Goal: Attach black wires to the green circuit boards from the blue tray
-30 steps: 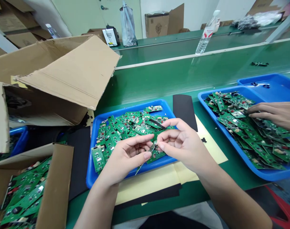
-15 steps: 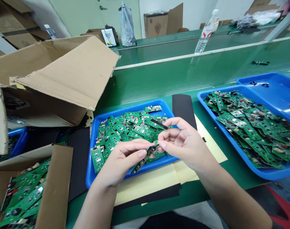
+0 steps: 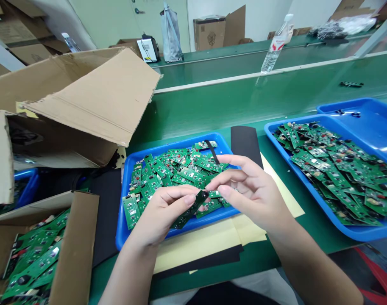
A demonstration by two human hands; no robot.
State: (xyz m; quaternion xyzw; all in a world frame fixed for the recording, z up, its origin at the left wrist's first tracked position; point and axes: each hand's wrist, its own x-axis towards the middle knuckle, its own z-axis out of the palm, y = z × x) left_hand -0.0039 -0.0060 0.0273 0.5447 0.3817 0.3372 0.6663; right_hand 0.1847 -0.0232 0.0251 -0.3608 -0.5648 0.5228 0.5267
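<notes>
My left hand (image 3: 172, 207) pinches a small green circuit board (image 3: 190, 210) between thumb and fingers, tilted above the near side of a blue tray (image 3: 121, 228). Beside the board's upper end is my right hand (image 3: 247, 186). A thin black strip (image 3: 211, 151) stands out from its index fingertip; it looks curved, and how it is held there is not clear. The right middle finger reaches to the board's end, while the thumb is slightly apart from it. Under both hands, many loose circuit boards (image 3: 161, 171) fill the tray.
To the right stands another blue tray (image 3: 339, 231) heaped with boards, with a further blue tray (image 3: 371, 112) behind. At left are an open carton (image 3: 94, 97) and a smaller box (image 3: 75, 250) of boards. A water bottle (image 3: 272, 51) stands on the ledge.
The black strip has swung to point more upward. The board has turned in my left hand, and my right thumb has moved away from its end. A hand at the right edge has left view.
</notes>
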